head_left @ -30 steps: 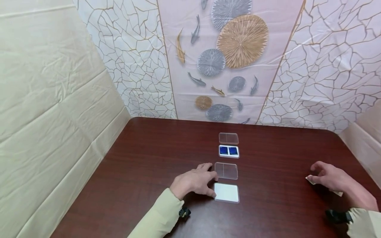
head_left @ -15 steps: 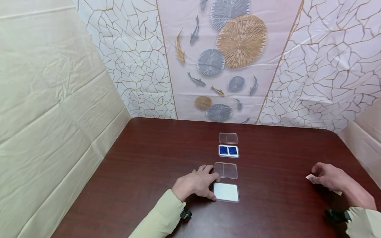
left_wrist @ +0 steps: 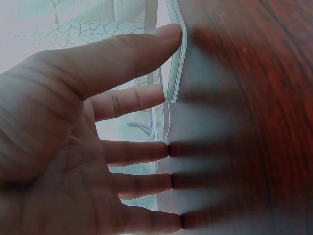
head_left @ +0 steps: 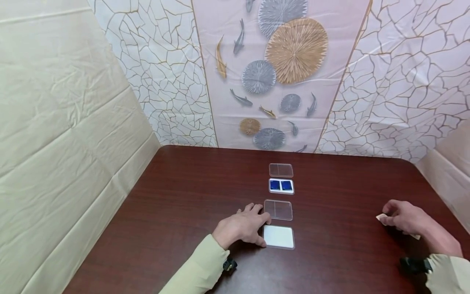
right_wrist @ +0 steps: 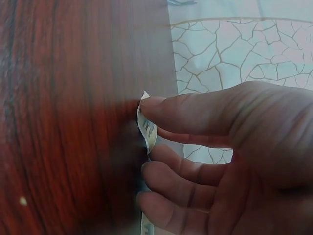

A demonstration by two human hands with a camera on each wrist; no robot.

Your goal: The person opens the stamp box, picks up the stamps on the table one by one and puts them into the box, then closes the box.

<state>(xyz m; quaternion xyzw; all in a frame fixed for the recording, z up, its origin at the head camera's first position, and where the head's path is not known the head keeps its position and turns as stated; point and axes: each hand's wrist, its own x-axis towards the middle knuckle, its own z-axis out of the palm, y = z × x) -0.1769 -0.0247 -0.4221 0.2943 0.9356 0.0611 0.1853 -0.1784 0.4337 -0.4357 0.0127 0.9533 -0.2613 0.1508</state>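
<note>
My left hand (head_left: 240,225) rests on the table with straight, spread fingers. Its thumb touches the left edge of a shallow clear case with a white insert (head_left: 279,237); the index fingertip is at the far corner. In the left wrist view the thumb lies along the edge of that case (left_wrist: 177,58), other fingertips on the wood. Just beyond is a transparent lid (head_left: 278,210). Far to the right, my right hand (head_left: 409,220) pinches a thin, pale piece with dark print (right_wrist: 148,128) close over the table. The hand hides much of the piece.
Farther back lies a second case with two dark blue squares on white (head_left: 281,185), and behind it another clear lid (head_left: 281,170). The brown table (head_left: 183,183) ends at a patterned cloth backdrop (head_left: 172,81); a cream cloth (head_left: 66,122) hangs on the left.
The left hand has shifted very slightly to the right against the case. My right hand stays at its place with the printed piece, and the cases and lids have not moved.
</note>
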